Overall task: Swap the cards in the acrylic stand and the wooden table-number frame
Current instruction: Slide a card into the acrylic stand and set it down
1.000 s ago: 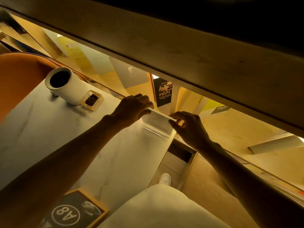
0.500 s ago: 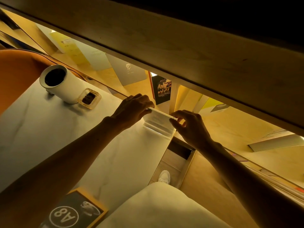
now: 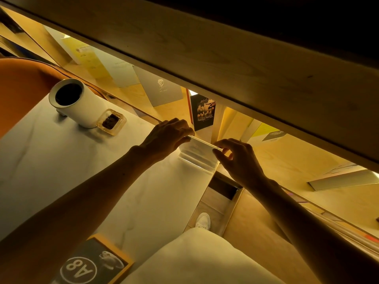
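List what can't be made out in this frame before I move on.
- Card in the acrylic stand: head view, seen edge-on through glare; whether a card is inside, or its print, is unreadable.
- Left hand fingertips: curled behind the stand's top edge.
- Wooden frame: cut off by the bottom edge, partly behind the left forearm.
- Dish contents: too small and dim.

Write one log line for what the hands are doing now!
left hand: pinching acrylic stand top | right hand: pinching top | wooden frame: untouched
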